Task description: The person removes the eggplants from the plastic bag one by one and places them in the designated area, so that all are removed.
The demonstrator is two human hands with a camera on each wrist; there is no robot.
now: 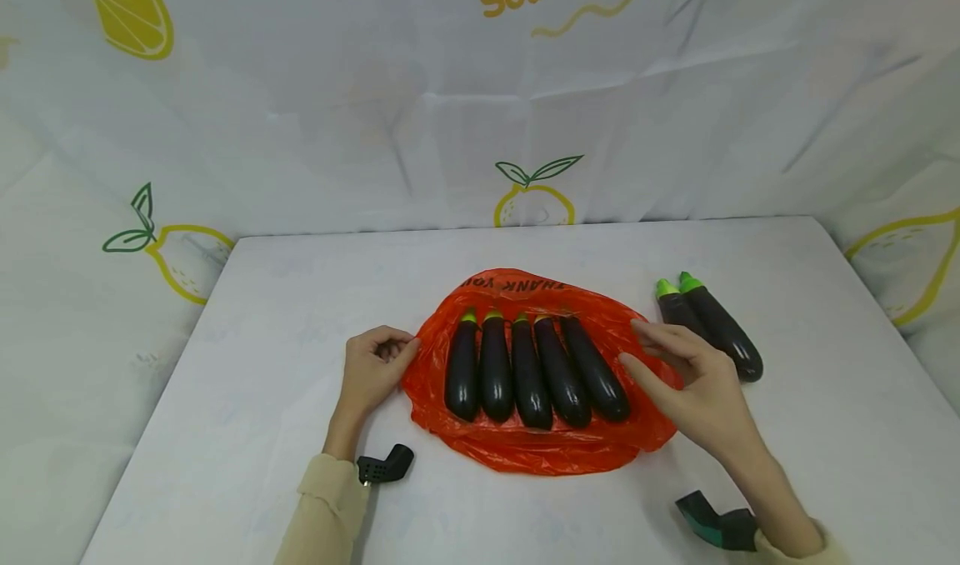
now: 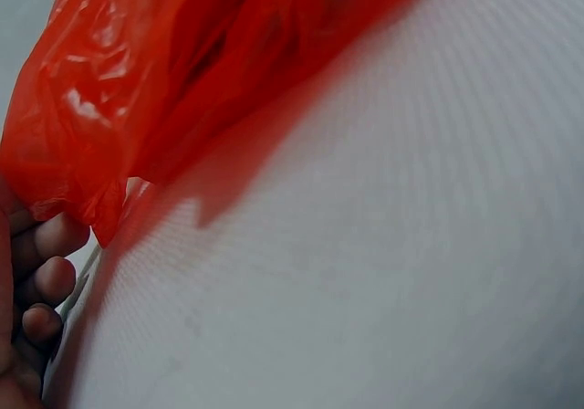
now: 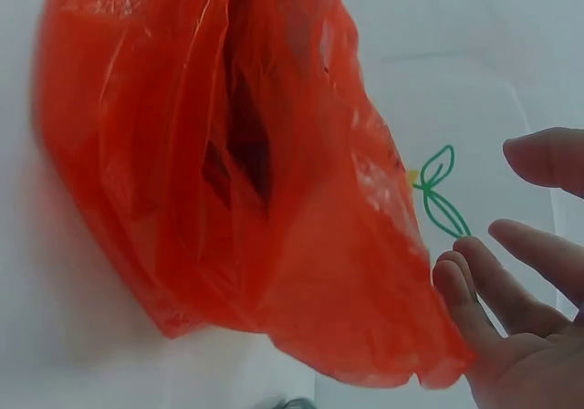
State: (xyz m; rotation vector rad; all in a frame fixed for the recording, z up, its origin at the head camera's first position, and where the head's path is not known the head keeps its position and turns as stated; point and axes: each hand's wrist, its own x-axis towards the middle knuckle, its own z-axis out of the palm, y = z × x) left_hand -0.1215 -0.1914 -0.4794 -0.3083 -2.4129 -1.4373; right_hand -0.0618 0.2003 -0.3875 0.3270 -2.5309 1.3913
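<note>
A red plastic bag (image 1: 517, 457) with dark lettering lies spread on the table, its mouth opened wide. Inside it several dark purple eggplants (image 1: 531, 382) lie side by side, green stem ends pointing away from me. My left hand (image 1: 378, 365) pinches the bag's left edge between thumb and index finger. In the left wrist view, the curled fingers (image 2: 57, 279) sit right under the gathered red plastic (image 2: 100, 108). Over the bag's right side hovers my right hand (image 1: 693, 382), thumb and fingers parted. The right wrist view shows those fingers (image 3: 511, 290) beside the bag's edge, gripping nothing.
Two more eggplants (image 1: 723, 332) lie on the white table (image 1: 262, 365), just beyond the right hand. A white cloth (image 1: 322, 132) printed with lemons hangs behind the table. Black wrist devices (image 1: 386, 465) stick out from both wrists.
</note>
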